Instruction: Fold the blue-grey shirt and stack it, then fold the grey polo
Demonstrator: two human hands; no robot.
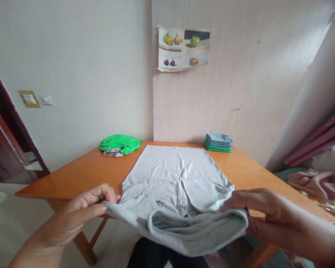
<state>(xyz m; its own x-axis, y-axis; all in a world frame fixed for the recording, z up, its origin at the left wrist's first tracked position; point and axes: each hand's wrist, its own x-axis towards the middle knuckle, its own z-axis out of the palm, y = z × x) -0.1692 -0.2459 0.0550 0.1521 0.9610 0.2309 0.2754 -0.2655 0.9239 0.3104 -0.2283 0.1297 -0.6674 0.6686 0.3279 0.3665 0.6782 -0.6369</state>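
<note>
A light grey shirt (167, 167) lies spread on the wooden table, its hem toward the wall and its collar end hanging over the near edge. My left hand (92, 206) pinches the shirt at the left shoulder, lifting that side off the table. On the other side, my right hand (257, 208) is closed on the cloth beside the neck opening; some of its fingers are hidden behind the fabric. Between the hands the neckline sags, with a button placket and a small dark print below it. One sleeve is folded across the right part of the shirt front.
At the back left of the orange-brown table (80, 178) sits a rumpled bright green garment (121, 143) with a striped cloth under it. A stack of folded clothes (218, 142) stands at the back right. Fruit pictures (184, 48) hang on the wall. Pinkish bedding (312, 182) lies at the right.
</note>
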